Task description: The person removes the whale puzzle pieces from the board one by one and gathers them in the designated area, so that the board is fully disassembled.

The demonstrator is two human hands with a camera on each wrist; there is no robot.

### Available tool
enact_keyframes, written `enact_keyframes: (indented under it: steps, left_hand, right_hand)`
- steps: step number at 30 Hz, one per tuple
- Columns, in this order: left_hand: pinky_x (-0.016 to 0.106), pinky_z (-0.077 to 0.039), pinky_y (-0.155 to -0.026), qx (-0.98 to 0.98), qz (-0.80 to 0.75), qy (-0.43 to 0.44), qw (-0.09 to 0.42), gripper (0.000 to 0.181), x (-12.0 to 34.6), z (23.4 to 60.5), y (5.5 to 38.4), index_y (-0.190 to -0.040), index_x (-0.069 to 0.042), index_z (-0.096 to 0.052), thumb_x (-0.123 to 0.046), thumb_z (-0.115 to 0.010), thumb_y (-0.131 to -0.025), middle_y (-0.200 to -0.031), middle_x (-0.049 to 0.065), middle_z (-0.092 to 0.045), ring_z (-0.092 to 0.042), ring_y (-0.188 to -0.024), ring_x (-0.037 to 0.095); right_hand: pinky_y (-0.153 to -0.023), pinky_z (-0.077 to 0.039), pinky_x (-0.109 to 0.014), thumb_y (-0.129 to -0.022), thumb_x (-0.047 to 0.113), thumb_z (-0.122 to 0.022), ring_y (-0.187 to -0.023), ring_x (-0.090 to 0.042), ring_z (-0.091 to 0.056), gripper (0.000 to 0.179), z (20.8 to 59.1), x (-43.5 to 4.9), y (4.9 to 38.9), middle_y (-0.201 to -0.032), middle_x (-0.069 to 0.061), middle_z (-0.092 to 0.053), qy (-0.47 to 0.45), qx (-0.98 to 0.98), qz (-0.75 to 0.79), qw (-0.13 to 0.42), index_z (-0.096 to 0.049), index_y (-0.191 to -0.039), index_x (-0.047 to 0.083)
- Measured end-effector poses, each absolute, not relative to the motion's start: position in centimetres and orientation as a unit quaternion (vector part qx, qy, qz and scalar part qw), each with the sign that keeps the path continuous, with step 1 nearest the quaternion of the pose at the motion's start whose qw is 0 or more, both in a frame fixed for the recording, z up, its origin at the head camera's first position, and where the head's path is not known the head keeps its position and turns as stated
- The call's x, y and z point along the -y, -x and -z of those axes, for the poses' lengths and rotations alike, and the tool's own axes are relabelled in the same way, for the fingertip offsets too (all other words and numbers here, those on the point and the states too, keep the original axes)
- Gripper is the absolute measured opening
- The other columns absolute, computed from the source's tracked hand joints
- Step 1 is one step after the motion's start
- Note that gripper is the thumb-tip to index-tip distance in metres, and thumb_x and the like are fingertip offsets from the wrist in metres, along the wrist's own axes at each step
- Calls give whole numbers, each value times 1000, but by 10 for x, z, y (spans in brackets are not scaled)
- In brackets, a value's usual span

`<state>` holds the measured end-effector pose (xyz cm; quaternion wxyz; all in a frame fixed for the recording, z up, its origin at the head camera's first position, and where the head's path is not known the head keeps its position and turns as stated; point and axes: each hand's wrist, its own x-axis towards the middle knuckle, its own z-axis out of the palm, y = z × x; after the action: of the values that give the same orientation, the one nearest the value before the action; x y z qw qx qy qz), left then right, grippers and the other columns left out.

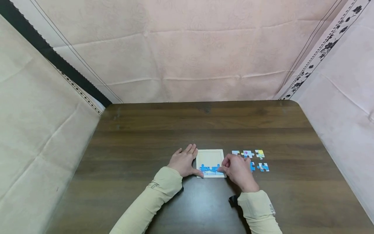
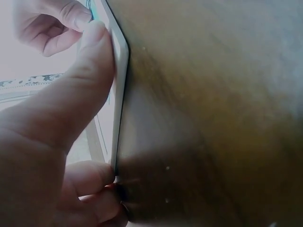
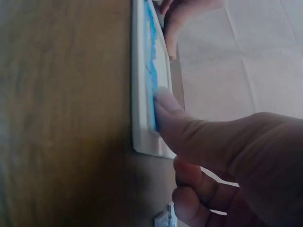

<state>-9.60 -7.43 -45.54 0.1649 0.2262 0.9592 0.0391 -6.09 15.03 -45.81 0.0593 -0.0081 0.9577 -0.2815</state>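
Note:
A small white jigsaw tray [image 1: 209, 157] lies on the table, with a row of joined blue puzzle pieces [image 1: 208, 170] along its near side. At the tray's left edge rests my left hand [image 1: 183, 162], fingers extended toward the far corner and thumb at the near corner. My right hand [image 1: 240, 170] is over the tray's right side. In the right wrist view its thumb [image 3: 173, 113] presses on the blue pieces [image 3: 152, 80] near the tray's corner, while its other fingers [image 3: 189, 198] curl outside the rim.
Several loose puzzle pieces lie right of the tray, among them a yellow-patterned one [image 1: 259, 154] and a blue and white one [image 1: 263, 167]. One is partly behind my right hand. Pale cloth [image 1: 198, 65] hangs beyond the far edge of the brown wooden table [image 1: 140, 143].

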Motion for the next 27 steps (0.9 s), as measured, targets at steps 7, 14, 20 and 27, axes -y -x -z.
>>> enact_keyframes:
  steps: [7, 14, 20, 27]
  left_hand:
    - [48, -23, -115, -958, -38, -230, 166, 115, 76, 453, 97, -153, -11, -30, -77, -68, -67, -160, 6, -22, -18, -147, 19]
    - [49, -23, -114, -958, -39, -228, 169, 117, 74, 454, 97, -153, -11, -31, -78, -68, -65, -160, 6, -22, -18, -147, 20]
    - [50, -25, -113, -959, -40, -225, 165, 118, 75, 454, 97, -152, -10, -33, -79, -68, -63, -159, 7, -24, -20, -147, 20]
    - [50, -24, -114, -959, -36, -232, 162, 120, 76, 454, 97, -153, -9, -31, -81, -67, -63, -159, 7, -23, -18, -147, 20]
  right_hand:
    - [-90, -26, -52, -75, 25, -85, -65, -16, -51, 23, 459, -145, 58, -59, 8, -54, 22, -958, 281, 60, -64, -70, 17]
    - [-90, -30, -51, -77, 25, -84, -67, -16, -51, 20, 459, -145, 58, -62, 8, -55, 28, -956, 284, 64, -66, -73, 17]
    - [-66, -47, -29, -80, 18, -82, -67, -15, -50, 15, 452, -124, 57, -76, 4, -56, 75, -942, 320, 61, -70, -88, 12]
    - [-70, -54, -29, -82, 18, -79, -70, -10, -52, 23, 457, -103, 53, -85, 2, -54, 136, -936, 312, 91, -72, -101, 7]
